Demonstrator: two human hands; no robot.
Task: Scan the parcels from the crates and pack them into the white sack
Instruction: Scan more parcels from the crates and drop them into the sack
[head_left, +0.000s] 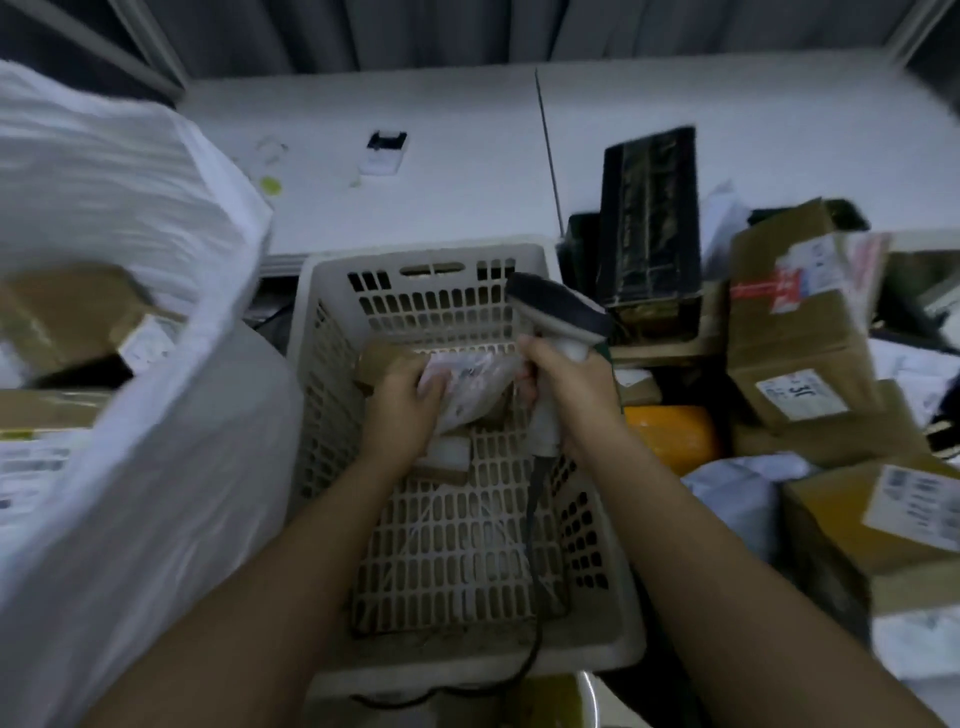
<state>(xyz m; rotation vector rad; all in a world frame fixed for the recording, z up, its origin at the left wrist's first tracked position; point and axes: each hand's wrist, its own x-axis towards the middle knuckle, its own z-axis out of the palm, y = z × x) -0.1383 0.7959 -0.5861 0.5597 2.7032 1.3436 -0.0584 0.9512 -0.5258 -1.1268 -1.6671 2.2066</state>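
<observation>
Both bare forearms reaching forward and down, nearly parallel. Left hand (402, 402) gripping, fingers curled, back facing camera. Right hand (569, 382) clenching in fist, thumb side uppermost.

I see two bare forearms reaching in from the bottom edge, left hand (402, 402) and right hand (569, 387) both ungloved (no sleeve shows anywhere up to the frame's edge). Motion blurs the fingers.
</observation>
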